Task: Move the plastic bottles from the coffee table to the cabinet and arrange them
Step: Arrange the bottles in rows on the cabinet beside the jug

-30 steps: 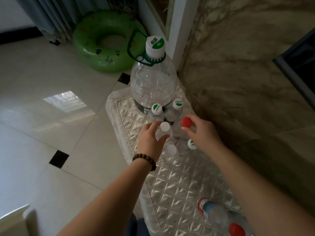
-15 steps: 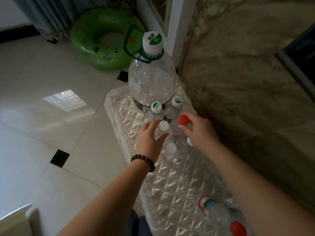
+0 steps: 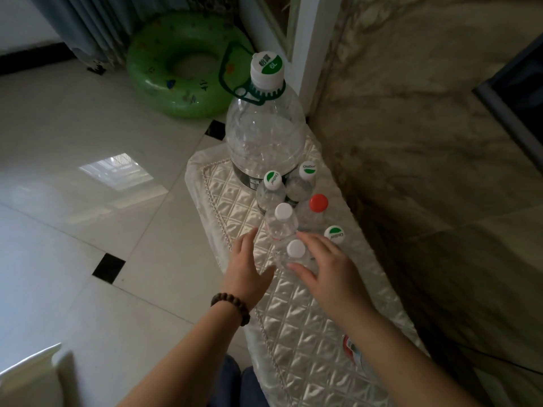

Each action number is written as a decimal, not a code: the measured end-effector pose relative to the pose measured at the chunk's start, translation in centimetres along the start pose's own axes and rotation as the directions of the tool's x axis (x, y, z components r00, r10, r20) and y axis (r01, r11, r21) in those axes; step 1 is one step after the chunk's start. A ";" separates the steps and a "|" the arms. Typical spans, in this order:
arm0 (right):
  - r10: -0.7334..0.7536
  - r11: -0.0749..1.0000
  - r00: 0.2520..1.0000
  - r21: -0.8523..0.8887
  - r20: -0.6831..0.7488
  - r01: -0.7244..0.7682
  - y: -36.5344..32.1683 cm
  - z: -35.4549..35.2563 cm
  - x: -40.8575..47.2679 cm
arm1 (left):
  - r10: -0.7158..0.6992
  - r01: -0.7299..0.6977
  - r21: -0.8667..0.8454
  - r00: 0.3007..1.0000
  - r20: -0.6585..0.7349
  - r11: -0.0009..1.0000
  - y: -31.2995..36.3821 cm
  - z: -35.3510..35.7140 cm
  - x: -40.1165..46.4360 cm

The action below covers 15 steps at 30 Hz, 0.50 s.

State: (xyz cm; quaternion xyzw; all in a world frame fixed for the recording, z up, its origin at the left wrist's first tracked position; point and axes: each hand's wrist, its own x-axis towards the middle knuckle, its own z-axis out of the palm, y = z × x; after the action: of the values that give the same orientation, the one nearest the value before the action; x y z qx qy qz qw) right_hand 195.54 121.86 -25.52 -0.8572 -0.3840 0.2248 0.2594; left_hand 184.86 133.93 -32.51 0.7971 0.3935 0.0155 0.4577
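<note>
A big clear 6L bottle point(image 3: 264, 136) stands at the far end of the cabinet top's quilted silver cover point(image 3: 299, 324). In front of it several small clear bottles stand upright in two rows: two green-and-white capped ones point(image 3: 271, 186) point(image 3: 304, 179), a red-capped one point(image 3: 316, 210), a white-capped one point(image 3: 282, 220), another green-capped one point(image 3: 334, 235) and a nearer white-capped one point(image 3: 295, 252). My left hand point(image 3: 246, 268) and my right hand point(image 3: 326, 270) flank the nearest white-capped bottle, fingers spread, holding nothing. The right fingers lie close beside that bottle.
A marble wall point(image 3: 426, 142) runs along the right of the cabinet. Another bottle with a red label point(image 3: 351, 348) lies partly hidden under my right forearm. A green swim ring point(image 3: 182, 66) leans on the tiled floor by the curtain. A dark frame point(image 3: 517, 95) sits at the right edge.
Both hands have let go of the white-capped and red-capped bottles and drawn back toward me, now open around the nearest white-capped bottle. The camera view shifted slightly.
</note>
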 end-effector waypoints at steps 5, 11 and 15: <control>0.101 0.995 0.994 -0.016 -0.044 -0.102 0.3 1.7 0.9 | -0.011 0.010 0.012 0.997 0.071 1.000 -0.4 0.2 0.3; 0.139 0.986 0.980 -0.072 -0.143 -0.151 -0.1 1.6 1.1 | 0.050 -0.053 0.026 0.993 0.109 0.998 0.2 0.4 1.3; 0.157 0.983 0.976 -0.074 -0.154 -0.170 -0.4 2.0 0.9 | 0.059 -0.064 0.041 0.992 0.113 0.997 -0.2 0.4 1.4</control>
State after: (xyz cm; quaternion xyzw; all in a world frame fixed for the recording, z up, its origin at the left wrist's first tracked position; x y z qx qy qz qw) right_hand 194.71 123.37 -26.94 -0.9106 -0.3014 0.1645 0.2301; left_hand 185.84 134.59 -33.28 0.8186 0.3427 -0.0235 0.4604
